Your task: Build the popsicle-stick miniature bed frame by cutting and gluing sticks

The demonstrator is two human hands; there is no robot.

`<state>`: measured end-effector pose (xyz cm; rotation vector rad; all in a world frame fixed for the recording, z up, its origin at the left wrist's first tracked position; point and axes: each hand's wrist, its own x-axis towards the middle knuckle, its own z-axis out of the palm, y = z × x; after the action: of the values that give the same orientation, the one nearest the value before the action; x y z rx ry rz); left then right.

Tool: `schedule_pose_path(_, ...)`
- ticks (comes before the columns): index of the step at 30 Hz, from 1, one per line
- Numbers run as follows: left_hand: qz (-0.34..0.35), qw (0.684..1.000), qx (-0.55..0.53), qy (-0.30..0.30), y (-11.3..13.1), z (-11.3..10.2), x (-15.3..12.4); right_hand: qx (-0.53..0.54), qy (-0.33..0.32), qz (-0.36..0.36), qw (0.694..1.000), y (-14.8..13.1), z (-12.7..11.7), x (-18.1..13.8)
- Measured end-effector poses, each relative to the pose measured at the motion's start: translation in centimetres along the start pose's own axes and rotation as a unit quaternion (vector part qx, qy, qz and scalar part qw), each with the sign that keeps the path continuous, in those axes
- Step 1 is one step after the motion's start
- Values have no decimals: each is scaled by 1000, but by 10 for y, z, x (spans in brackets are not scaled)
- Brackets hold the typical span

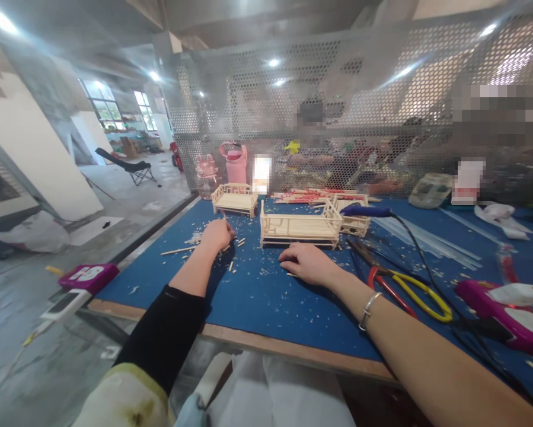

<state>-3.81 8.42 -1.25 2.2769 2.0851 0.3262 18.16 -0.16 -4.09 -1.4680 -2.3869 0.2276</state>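
Your two hands are apart over the blue desk: your left hand curls its fingers among wood scraps in front of the small frame, and whether it pinches anything cannot be told. Your right hand lies low, fingers bent, just in front of the large frame, its grip likewise unclear. That frame stands upright between the small one and a third frame, with the pliers to the right of your right hand.
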Motion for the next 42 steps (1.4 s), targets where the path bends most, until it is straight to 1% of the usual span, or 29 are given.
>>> schedule_pose_path(4,29,999,-26,21,0,1,1,-9,1,9,1000,3,1,0)
schedule_pose_path(8,40,998,-34,42,0,-3,-1,3,28,10,1000,3,-2,-2)
schedule_pose_path(9,52,998,-32,33,1,-4,-3,10,38,11,999,3,-3,-3)
schedule_pose_path(12,89,996,-16,-19,7,-6,-9,23,58,12,998,3,-6,-3)
schedule_pose_path(14,89,996,-9,-24,12,-6,-13,22,50,11,998,5,-6,-3)
schedule_pose_path(19,48,996,-35,67,21,-11,-18,22,-17,-13,1000,8,-5,-3)
schedule_pose_path(22,29,987,-80,138,22,-14,-18,14,-29,-16,999,7,-7,-2)
schedule_pose_path(24,31,977,-115,174,24,-14,-20,12,-32,-22,999,7,-7,-1)
schedule_pose_path(26,47,970,-144,189,26,-14,-22,14,-35,-32,999,9,-8,0)
schedule_pose_path(29,71,963,-168,196,31,-12,-24,4,-39,-42,998,14,-7,0)
schedule_pose_path(33,76,961,-182,194,35,-9,-24,-33,-32,-43,998,14,-6,0)
schedule_pose_path(36,88,952,-205,209,36,-8,-25,-27,-28,-32,999,10,-6,1)
schedule_pose_path(38,106,938,-234,235,38,-9,-28,-5,-12,-13,1000,9,-6,1)
schedule_pose_path(40,126,920,-262,263,40,-10,-31,29,23,8,999,8,-6,1)
schedule_pose_path(42,150,908,-283,270,44,-10,-36,57,57,24,996,9,-6,1)
